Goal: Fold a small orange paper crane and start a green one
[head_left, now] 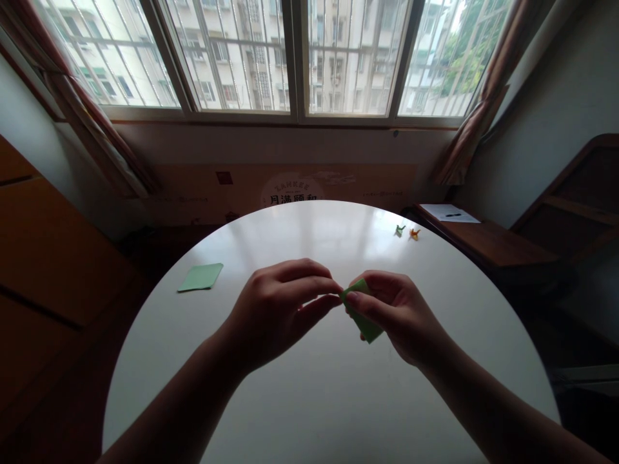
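Above the middle of a round white table, both my hands meet on a small folded piece of green paper. My right hand wraps around it from the right, fingers curled over its top and thumb below. My left hand pinches its left tip between thumb and forefinger. Most of the paper is hidden inside my right hand; a green corner sticks out below.
A stack of green paper squares lies on the table's left side. Two tiny folded figures, one green and one orange, stand near the far right edge. A wooden side table with a sheet and pen is at right.
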Action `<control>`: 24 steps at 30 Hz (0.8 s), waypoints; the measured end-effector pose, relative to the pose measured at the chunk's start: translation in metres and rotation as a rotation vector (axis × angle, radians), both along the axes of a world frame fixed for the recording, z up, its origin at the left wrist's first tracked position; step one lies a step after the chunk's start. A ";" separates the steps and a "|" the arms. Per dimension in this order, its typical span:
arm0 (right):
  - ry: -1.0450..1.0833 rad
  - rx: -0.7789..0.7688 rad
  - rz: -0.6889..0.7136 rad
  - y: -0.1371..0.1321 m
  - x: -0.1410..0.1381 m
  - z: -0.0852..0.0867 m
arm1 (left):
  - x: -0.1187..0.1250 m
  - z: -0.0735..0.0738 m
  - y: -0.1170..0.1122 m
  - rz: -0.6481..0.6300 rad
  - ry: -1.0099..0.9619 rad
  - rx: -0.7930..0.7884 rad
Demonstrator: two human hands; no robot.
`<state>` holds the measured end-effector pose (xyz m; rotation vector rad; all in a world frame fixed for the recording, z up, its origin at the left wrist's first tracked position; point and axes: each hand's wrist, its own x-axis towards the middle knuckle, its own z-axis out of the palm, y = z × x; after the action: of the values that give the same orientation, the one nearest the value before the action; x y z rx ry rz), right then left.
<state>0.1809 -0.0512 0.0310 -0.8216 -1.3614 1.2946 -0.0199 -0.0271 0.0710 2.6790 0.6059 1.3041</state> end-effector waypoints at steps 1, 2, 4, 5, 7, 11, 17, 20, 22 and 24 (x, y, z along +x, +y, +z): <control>-0.001 -0.006 0.004 0.000 0.000 0.000 | 0.000 0.000 0.000 0.001 0.001 0.005; -0.003 -0.010 0.006 -0.001 0.000 0.001 | 0.000 0.000 0.000 0.002 0.003 0.011; -0.011 -0.011 -0.001 -0.001 -0.001 0.002 | 0.001 0.000 0.000 0.004 0.006 0.025; -0.015 -0.010 -0.009 -0.001 -0.001 0.002 | 0.001 -0.001 0.000 0.004 0.006 0.030; -0.016 -0.010 -0.016 -0.001 -0.001 0.002 | 0.001 -0.001 0.000 0.006 0.003 0.041; -0.016 -0.008 -0.015 0.000 -0.001 0.002 | 0.000 -0.002 0.000 0.016 0.007 0.065; -0.018 -0.005 -0.028 0.001 -0.002 0.002 | 0.000 -0.003 0.000 0.035 0.014 0.108; -0.018 0.003 -0.028 0.001 -0.002 0.001 | -0.001 -0.004 0.000 0.027 0.021 0.117; -0.020 0.008 -0.034 0.001 -0.001 0.001 | -0.001 -0.005 0.001 0.038 0.018 0.123; -0.017 0.017 -0.045 0.001 0.000 0.002 | -0.001 -0.004 0.001 0.060 0.011 0.127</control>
<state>0.1808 -0.0504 0.0326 -0.8488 -1.3578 1.2423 -0.0214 -0.0265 0.0670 2.7912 0.6294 1.3884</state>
